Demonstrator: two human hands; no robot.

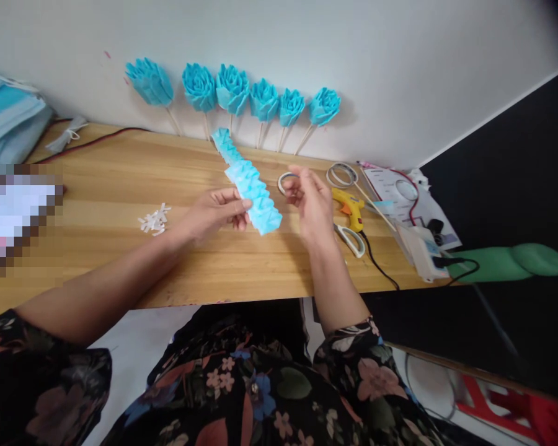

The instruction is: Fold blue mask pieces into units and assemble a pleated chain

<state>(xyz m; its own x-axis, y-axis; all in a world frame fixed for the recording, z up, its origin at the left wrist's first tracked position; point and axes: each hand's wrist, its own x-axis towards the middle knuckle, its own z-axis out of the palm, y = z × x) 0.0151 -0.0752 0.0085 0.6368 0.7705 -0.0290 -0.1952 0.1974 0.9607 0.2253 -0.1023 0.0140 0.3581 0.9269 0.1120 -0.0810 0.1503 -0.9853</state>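
Note:
My left hand (pixel 211 214) pinches the near part of a long folded strip of light blue material (pixel 250 181) that lies diagonally on the wooden table (pixel 121 186). My right hand (pixel 310 201) hovers just right of the strip, fingers curled but apart, holding nothing that I can see. A roll of white tape (pixel 286 181) lies just beyond the right hand's fingers. Several finished blue flowers on wooden sticks (pixel 235 93) lean against the white wall behind the strip.
A small pile of white scraps (pixel 154 220) lies left of my left hand. To the right are scissors (pixel 351 238), a yellow glue gun (pixel 348 204) with a black cord, another tape ring (pixel 341 174), papers and a power strip (pixel 423 251). Blue fabric (pixel 9 118) is stacked at far left.

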